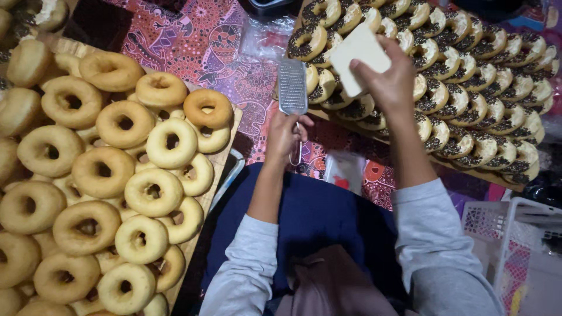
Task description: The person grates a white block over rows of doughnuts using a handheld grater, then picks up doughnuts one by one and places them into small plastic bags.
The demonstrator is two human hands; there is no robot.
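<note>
While gripping: grater (292,86); cheese block (360,57).

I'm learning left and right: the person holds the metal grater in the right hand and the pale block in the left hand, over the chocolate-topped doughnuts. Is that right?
Not quite: the hands are swapped. The head view shows the left hand holding the metal grater and the right hand holding the pale block. Both are indeed over the chocolate-topped doughnuts.

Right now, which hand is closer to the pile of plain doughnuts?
Left. The left hand, gripping the grater, is just right of the plain doughnuts; the right hand holds a pale block farther away, over the topped doughnuts.
</note>
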